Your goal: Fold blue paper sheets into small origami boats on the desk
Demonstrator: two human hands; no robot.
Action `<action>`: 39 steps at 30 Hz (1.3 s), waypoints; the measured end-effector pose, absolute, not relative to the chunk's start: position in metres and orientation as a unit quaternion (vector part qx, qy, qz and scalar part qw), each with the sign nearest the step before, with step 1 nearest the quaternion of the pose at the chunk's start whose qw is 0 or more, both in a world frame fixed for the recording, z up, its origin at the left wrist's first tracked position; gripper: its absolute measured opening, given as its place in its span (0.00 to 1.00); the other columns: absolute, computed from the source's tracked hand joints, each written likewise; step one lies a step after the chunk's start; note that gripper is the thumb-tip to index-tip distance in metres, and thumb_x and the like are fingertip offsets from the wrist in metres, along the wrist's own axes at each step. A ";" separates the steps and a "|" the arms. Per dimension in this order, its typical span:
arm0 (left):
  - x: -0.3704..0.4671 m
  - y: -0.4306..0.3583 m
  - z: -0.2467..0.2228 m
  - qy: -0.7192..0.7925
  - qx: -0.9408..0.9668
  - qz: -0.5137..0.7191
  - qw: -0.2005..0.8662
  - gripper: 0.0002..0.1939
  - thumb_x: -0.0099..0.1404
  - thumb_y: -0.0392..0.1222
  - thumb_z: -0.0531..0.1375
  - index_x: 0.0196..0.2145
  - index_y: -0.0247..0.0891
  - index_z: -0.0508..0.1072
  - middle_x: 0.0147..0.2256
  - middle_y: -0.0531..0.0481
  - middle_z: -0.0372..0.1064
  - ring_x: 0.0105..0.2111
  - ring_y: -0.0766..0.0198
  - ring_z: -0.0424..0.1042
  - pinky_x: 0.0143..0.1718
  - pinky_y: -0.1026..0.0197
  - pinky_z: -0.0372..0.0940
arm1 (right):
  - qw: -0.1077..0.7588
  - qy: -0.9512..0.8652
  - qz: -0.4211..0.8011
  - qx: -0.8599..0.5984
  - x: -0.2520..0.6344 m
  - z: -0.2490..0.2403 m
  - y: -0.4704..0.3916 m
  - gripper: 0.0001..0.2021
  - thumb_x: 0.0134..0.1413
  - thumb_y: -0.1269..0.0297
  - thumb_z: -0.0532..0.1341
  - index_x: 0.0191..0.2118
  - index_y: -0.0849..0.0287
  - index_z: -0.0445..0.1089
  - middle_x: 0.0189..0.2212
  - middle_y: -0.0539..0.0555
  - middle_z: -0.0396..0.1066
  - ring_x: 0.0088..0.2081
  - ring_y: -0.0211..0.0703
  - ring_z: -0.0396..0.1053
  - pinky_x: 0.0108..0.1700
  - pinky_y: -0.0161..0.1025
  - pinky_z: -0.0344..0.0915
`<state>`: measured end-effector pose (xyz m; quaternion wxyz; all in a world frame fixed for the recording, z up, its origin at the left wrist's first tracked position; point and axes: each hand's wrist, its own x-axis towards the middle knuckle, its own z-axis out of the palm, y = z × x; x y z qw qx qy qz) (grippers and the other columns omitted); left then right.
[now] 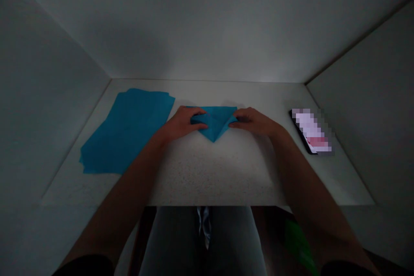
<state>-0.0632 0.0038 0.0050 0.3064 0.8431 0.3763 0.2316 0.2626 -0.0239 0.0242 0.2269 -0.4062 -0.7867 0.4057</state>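
A folded piece of blue paper (217,120) lies near the middle of the white tabletop, its straight edge at the back and a point toward the front. My left hand (185,123) grips its left side between thumb and fingers. At the right side, my right hand (254,121) pinches the paper's corner, where a flap angles down to the point. Left of my left hand, a loose stack of blue paper sheets (129,131) rests on the table, partly behind my left forearm.
A phone (310,131) with a lit, blurred screen lies on the tabletop (207,181) at the right. Walls stand behind and on both sides. Something green (299,243) shows below the front edge at the lower right.
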 end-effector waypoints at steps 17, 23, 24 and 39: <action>-0.060 -0.006 0.000 0.489 0.837 0.214 0.123 0.33 0.63 0.60 0.74 0.61 0.47 0.75 0.62 0.40 0.70 0.64 0.38 0.64 0.68 0.34 0.52 | 0.146 -0.822 0.117 -0.538 0.249 -0.005 -0.024 0.46 0.52 0.26 0.68 0.68 0.50 0.69 0.66 0.67 0.66 0.64 0.76 0.62 0.62 0.69 0.60; -0.057 -0.005 0.003 0.488 0.835 0.217 0.136 0.33 0.58 0.58 0.78 0.55 0.46 0.75 0.57 0.41 0.73 0.60 0.39 0.66 0.64 0.36 0.55 | 0.172 -0.817 0.138 -0.533 0.249 -0.001 -0.024 0.46 0.47 0.25 0.71 0.64 0.49 0.69 0.61 0.65 0.69 0.59 0.73 0.65 0.60 0.65 0.61; -0.057 -0.005 0.004 0.486 0.835 0.219 0.136 0.33 0.57 0.58 0.78 0.55 0.46 0.75 0.57 0.42 0.72 0.60 0.39 0.66 0.64 0.36 0.55 | 0.175 -0.815 0.140 -0.535 0.248 -0.001 -0.024 0.48 0.47 0.25 0.71 0.66 0.50 0.68 0.61 0.66 0.69 0.59 0.73 0.65 0.59 0.65 0.61; -0.059 -0.004 0.001 0.494 0.829 0.229 0.126 0.37 0.55 0.60 0.79 0.57 0.45 0.75 0.56 0.39 0.73 0.59 0.38 0.69 0.62 0.39 0.59 | 0.166 -0.819 0.140 -0.530 0.251 -0.004 -0.022 0.46 0.47 0.21 0.69 0.63 0.49 0.72 0.61 0.65 0.68 0.60 0.71 0.64 0.62 0.66 0.60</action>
